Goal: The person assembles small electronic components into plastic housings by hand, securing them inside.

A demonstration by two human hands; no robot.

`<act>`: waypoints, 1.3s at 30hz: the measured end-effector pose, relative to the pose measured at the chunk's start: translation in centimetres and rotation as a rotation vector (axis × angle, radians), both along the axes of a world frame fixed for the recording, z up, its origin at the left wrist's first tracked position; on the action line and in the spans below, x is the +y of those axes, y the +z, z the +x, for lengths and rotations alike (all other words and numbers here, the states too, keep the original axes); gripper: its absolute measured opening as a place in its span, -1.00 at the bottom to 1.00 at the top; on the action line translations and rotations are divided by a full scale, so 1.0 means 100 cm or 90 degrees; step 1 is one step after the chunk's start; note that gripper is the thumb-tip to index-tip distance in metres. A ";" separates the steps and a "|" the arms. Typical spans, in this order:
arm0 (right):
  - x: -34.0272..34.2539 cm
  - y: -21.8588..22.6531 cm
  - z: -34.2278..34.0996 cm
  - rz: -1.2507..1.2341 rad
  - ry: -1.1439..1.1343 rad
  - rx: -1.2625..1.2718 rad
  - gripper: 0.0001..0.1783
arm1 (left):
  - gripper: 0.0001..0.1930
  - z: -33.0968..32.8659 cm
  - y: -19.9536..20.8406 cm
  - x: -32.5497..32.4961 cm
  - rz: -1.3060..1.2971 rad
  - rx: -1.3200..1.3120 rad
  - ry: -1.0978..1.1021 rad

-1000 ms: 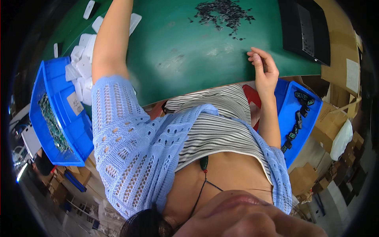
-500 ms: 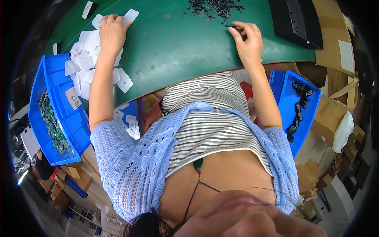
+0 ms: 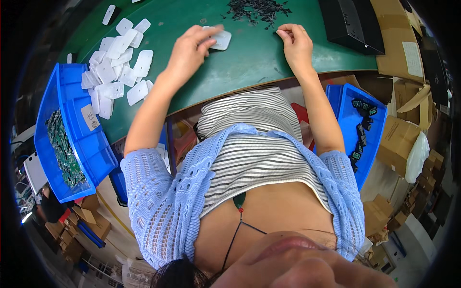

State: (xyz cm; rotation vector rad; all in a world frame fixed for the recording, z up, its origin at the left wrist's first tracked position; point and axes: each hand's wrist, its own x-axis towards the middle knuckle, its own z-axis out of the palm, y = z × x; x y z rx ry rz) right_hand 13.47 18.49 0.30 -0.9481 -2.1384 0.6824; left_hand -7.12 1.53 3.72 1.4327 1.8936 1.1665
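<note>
My left hand (image 3: 188, 54) is over the middle of the green table, its fingers closed on a white plastic plate (image 3: 222, 41) with rounded corners and blurred by motion. To the right, my right hand (image 3: 298, 47) pinches a small black part (image 3: 276, 32) between thumb and index finger; only its dark tip shows. Just beyond that hand lies a loose heap of small black parts (image 3: 254, 9). Many more white plates (image 3: 115, 67) are piled on the table's left side, overlapping one another.
A blue bin (image 3: 79, 103) with green circuit boards (image 3: 62, 149) stands at the table's left edge. Another blue bin (image 3: 343, 103), holding black pieces with circuit boards, is at my right. A black box (image 3: 349, 26) sits on the far right of the table, beside a cardboard box (image 3: 396, 41).
My left hand has moved right, away from the pile, bringing a white plate with it. My right hand has shifted slightly left, and its fingertips have come together around the small black part.
</note>
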 end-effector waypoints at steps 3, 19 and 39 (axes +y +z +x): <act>-0.008 0.002 -0.002 -0.317 0.043 0.189 -0.93 | -0.73 0.021 -0.002 -0.002 0.028 -0.036 -0.003; -0.068 0.030 -0.008 -0.661 0.189 0.450 -0.83 | -0.78 0.088 0.001 0.013 0.284 0.042 0.146; -0.070 0.049 -0.001 0.112 0.191 0.073 -0.92 | -0.88 0.074 0.001 0.004 0.217 0.136 0.060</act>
